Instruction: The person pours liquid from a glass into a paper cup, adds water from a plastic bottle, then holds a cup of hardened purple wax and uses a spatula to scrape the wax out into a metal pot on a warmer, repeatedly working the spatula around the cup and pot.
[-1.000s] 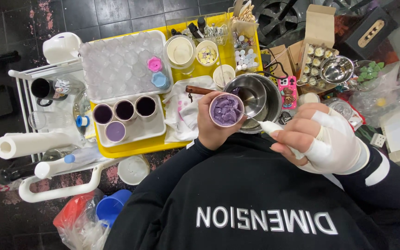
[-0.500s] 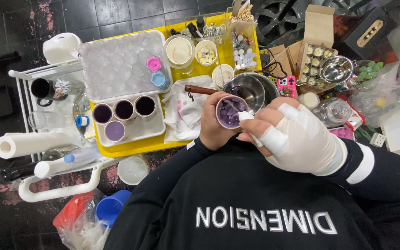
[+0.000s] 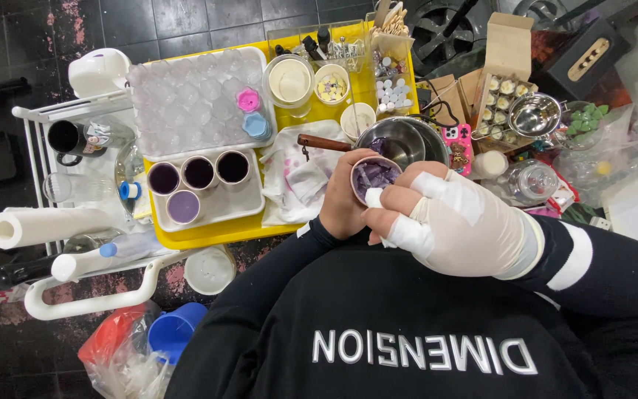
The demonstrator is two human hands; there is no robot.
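Note:
My left hand (image 3: 340, 203) grips a small round cup of purple wax (image 3: 375, 176) and holds it up in front of my chest. My right hand (image 3: 452, 222), in a white glove with taped fingers, is closed on a white-handled tool (image 3: 374, 198) whose working end is at the cup's near rim. Just behind the cup stands a steel pot (image 3: 402, 142) with a wooden handle. On the yellow tray (image 3: 208, 235) to the left, a white dish (image 3: 249, 208) carries several small cups of dark and pale purple wax (image 3: 184, 208).
A clear bubbled mould sheet (image 3: 186, 100) with pink and blue lids lies at the tray's back. Jars, wicks and sticks stand behind it. A stained cloth (image 3: 293, 177), a pink phone (image 3: 458, 144), a steel bowl (image 3: 534, 113), a paper roll (image 3: 46, 225) and a blue cup (image 3: 175, 329) surround me.
My right hand has swung left from beside the pot to the cup, bringing the white tool to its rim. The cup stayed in my left hand, shifted slightly right.

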